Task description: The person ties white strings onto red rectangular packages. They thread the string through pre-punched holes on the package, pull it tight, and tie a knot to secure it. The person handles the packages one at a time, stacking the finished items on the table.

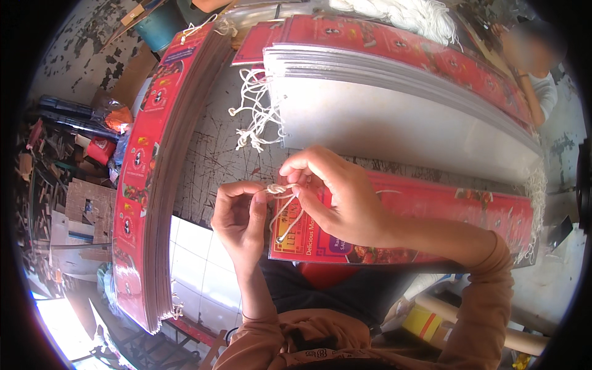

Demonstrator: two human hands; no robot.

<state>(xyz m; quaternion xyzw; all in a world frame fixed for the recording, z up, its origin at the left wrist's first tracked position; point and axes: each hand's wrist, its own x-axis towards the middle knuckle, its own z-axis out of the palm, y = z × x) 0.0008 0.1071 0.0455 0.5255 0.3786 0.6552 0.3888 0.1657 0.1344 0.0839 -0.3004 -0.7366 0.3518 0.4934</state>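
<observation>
A white string [276, 189] with a loose knot is stretched between my two hands. My left hand [242, 216] pinches one side of it between thumb and forefinger. On the other side, the fingers of my right hand [345, 197] are closed on the string, close to the knot. From there the string runs down through a hole near the left end of a long red printed sign board [431, 222], which lies flat in front of me. My right hand and wrist cover part of that board.
Beyond my hands lies a stack of boards [394, 117], pale face up, with knotted strings [253, 114] at its left end. A tall stack of red boards [139, 160] stands at left. White cord [407, 17] is heaped at the back. Another person [536, 68] is at far right.
</observation>
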